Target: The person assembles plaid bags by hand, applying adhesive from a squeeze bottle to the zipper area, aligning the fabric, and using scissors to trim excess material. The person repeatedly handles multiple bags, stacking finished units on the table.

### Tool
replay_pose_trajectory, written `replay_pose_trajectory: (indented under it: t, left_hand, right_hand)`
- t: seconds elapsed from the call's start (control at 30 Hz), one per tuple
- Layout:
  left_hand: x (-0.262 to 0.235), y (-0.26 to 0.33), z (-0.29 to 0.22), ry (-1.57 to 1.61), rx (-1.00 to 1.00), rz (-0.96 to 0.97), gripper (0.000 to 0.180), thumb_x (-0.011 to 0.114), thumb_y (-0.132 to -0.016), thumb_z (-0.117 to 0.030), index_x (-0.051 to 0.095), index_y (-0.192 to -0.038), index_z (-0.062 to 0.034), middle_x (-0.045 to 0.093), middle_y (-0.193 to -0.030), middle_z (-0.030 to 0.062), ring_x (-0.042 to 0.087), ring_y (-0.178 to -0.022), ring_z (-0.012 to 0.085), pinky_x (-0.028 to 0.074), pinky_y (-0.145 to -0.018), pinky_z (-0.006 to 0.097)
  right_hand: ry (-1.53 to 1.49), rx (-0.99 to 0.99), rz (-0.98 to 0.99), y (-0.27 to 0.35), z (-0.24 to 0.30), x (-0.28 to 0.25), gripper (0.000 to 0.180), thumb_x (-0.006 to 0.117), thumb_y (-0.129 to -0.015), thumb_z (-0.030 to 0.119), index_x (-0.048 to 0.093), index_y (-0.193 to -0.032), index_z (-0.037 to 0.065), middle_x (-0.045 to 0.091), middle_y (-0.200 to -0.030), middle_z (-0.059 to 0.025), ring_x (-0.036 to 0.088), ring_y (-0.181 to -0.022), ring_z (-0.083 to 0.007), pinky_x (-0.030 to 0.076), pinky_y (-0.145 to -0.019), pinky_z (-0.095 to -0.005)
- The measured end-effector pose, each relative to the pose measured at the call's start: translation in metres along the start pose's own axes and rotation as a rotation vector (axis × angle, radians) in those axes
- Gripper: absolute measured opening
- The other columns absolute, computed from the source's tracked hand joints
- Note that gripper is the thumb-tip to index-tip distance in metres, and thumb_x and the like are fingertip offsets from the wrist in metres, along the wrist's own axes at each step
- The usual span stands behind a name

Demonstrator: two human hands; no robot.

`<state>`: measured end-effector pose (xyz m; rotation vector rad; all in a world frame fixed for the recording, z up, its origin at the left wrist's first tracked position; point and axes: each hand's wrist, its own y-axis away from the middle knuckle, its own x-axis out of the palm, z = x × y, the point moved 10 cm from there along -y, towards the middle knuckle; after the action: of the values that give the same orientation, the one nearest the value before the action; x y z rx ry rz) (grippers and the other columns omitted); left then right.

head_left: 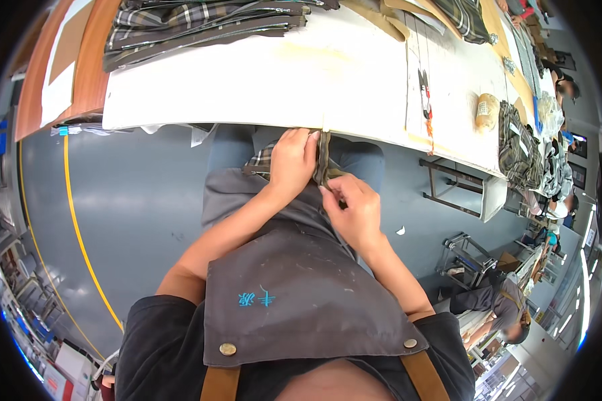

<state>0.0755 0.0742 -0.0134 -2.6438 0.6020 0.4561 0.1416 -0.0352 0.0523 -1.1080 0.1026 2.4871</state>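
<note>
At the table's near edge, a narrow dark zipper strip [323,159] runs upright between my hands. It belongs with a plaid garment piece [263,159] that hangs over my lap, partly hidden by my left hand [292,160]. The left fingers are closed at the strip's upper part, against the table edge. Lower down, my right hand [356,208] pinches the strip's bottom end between thumb and fingertips. A small pale tab [324,123] shows on the table edge just above the strip.
Plaid pieces with zippers [201,30] are stacked at the back left of the white table [261,87]. Thread snips [423,90] and a tan roll [487,112] lie to the right. Beyond stand a metal trolley [467,259] and a seated person [491,304].
</note>
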Motion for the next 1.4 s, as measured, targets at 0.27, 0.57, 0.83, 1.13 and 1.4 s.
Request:
replay_pose_trajectory:
  t: [0.27, 0.57, 0.83, 1.13, 1.4]
  left_hand:
    - [0.003, 0.006, 0.009, -0.159, -0.013, 0.155, 0.018, 0.061, -0.088, -0.014, 0.060, -0.083, 0.0030, 0.061, -0.079, 0.0203, 0.059, -0.075, 0.0384, 0.047, -0.066, 0.043]
    - [-0.014, 0.000, -0.016, 0.272, -0.326, 0.242, 0.013, 0.072, -0.080, -0.007, 0.063, -0.085, 0.0015, 0.064, -0.073, 0.0030, 0.056, -0.063, 0.0043, 0.046, -0.057, 0.020]
    - [0.004, 0.007, 0.018, 0.500, -0.577, 0.436, 0.010, 0.063, -0.087, -0.005, 0.067, -0.092, 0.0017, 0.068, -0.081, 0.0042, 0.061, -0.071, 0.0076, 0.049, -0.064, 0.021]
    - [0.007, 0.010, 0.016, 0.622, -0.640, 0.491, 0.012, 0.061, -0.091, -0.008, 0.066, -0.095, 0.0019, 0.068, -0.085, 0.0053, 0.063, -0.077, 0.0104, 0.051, -0.071, 0.025]
    - [0.007, 0.011, 0.014, 0.593, -0.585, 0.452, 0.010, 0.060, -0.092, -0.007, 0.064, -0.095, 0.0011, 0.067, -0.086, 0.0042, 0.062, -0.078, 0.0097, 0.051, -0.071, 0.024]
  right_hand:
    - [-0.060, 0.174, 0.178, 0.003, -0.028, 0.029, 0.015, 0.067, -0.081, 0.007, 0.054, -0.083, 0.002, 0.062, -0.065, -0.0093, 0.063, -0.055, -0.0210, 0.048, -0.051, -0.0338]
    - [-0.686, 0.429, -0.074, -0.019, -0.063, 0.026, 0.010, 0.060, -0.090, 0.003, 0.057, -0.098, -0.003, 0.066, -0.073, -0.0066, 0.060, -0.054, -0.0080, 0.046, -0.047, -0.0209]
    - [-0.687, 0.415, -0.048, -0.026, -0.066, 0.030, 0.011, 0.068, -0.085, 0.003, 0.060, -0.090, -0.003, 0.066, -0.073, -0.0058, 0.061, -0.056, -0.0070, 0.047, -0.049, -0.0203]
    - [-0.676, 0.431, -0.001, -0.030, -0.065, 0.029, 0.011, 0.066, -0.082, -0.002, 0.061, -0.091, -0.004, 0.066, -0.074, -0.0069, 0.063, -0.059, -0.0081, 0.051, -0.053, -0.0219]
    - [-0.609, 0.436, 0.018, -0.031, -0.066, 0.025, 0.012, 0.068, -0.081, 0.000, 0.062, -0.091, -0.003, 0.067, -0.074, -0.0066, 0.065, -0.063, -0.0094, 0.052, -0.057, -0.0225]
